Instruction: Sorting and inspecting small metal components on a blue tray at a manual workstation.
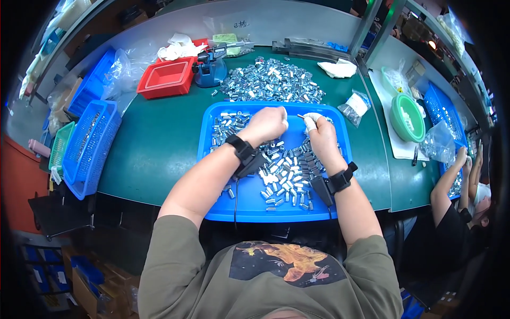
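Note:
Over the blue tray (340, 204) both hands are raised near its far half. My left hand (268, 125) is closed, with white coverings on its fingertips; whatever it pinches is hidden. Just to its right, my right hand (321, 135), also with white-covered fingertips, pinches a thin reddish stick (301, 116) whose tip points toward the left hand. Small silvery metal parts (287, 178) lie loose in the tray beneath and around the hands. Each wrist wears a black strapped device.
Beyond the tray lies a heap of similar metal parts (271, 80). A red bin (167, 77) and a blue tape dispenser (210, 72) stand back left. Blue baskets (93, 143) are at far left, a green bowl (408, 117) at right. A co-worker's arms (449, 175) show far right.

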Action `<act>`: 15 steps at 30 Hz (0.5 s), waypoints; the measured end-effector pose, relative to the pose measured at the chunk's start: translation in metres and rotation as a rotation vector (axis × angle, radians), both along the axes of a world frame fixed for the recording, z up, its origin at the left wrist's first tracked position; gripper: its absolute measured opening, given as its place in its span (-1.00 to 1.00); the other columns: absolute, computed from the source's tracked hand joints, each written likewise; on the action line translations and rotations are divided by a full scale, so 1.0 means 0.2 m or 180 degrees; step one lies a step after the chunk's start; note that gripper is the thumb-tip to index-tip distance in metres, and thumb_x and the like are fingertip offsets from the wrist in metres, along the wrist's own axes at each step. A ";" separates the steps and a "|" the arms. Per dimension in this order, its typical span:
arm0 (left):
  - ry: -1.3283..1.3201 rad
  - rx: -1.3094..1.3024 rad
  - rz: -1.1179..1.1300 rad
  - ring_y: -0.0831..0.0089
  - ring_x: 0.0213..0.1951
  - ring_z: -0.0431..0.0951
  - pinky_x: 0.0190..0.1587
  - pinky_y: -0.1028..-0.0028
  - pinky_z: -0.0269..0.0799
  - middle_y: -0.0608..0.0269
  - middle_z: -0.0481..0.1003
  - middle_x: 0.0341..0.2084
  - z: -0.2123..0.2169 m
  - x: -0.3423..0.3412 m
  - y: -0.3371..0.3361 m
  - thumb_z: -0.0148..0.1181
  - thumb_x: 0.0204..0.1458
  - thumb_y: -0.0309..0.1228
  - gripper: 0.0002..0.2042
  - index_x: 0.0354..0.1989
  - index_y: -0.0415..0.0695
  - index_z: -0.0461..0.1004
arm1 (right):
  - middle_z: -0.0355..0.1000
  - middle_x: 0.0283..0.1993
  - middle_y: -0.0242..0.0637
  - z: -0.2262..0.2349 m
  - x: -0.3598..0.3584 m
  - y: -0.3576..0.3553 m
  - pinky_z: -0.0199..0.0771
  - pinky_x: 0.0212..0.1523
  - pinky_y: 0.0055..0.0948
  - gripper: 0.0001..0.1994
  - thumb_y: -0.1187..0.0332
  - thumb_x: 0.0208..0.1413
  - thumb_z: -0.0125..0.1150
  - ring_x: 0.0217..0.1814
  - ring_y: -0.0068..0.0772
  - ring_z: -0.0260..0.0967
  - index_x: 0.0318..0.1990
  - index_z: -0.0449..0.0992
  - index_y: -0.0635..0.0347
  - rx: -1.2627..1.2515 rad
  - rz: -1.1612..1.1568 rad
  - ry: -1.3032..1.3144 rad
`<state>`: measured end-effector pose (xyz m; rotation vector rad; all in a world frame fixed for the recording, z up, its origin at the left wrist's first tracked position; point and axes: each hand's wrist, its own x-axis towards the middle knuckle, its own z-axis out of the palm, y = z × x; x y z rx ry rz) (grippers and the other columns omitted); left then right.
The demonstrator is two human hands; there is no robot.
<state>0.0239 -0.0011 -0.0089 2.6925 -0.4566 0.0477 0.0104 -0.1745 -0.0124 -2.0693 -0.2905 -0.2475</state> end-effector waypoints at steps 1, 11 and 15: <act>0.0549 -0.0924 0.0124 0.26 -0.38 0.50 -0.33 0.33 0.39 0.13 0.47 -0.52 0.01 0.01 0.03 0.03 -0.07 -0.38 -0.82 -0.31 -0.17 0.34 | 0.45 -0.46 -0.16 -0.01 0.00 -0.01 0.34 -0.46 -0.42 -0.83 0.37 0.06 0.07 -0.51 -0.34 0.38 -0.26 0.48 0.28 0.0069 -0.0014 -0.0018; 0.2319 -0.4346 -0.0279 0.57 -0.43 0.46 -0.30 0.59 0.40 0.29 0.46 -0.42 0.12 -0.03 0.01 -0.02 0.11 -0.35 -0.86 -0.24 -0.12 0.37 | 0.43 -0.46 -0.21 0.03 -0.03 0.02 0.31 -0.45 -0.48 -0.85 0.44 0.06 0.05 -0.48 -0.42 0.33 -0.26 0.47 0.29 0.0170 0.0107 -0.0253; 0.2233 -0.4137 -0.0284 0.59 -0.42 0.46 -0.31 0.59 0.40 0.28 0.46 -0.42 0.06 -0.02 0.01 0.02 0.09 -0.37 -0.86 -0.23 -0.13 0.37 | 0.40 -0.48 -0.36 0.02 -0.03 0.02 0.23 -0.53 -0.59 -0.86 0.45 0.08 0.04 -0.53 -0.65 0.23 -0.26 0.48 0.29 0.0076 0.0128 -0.0492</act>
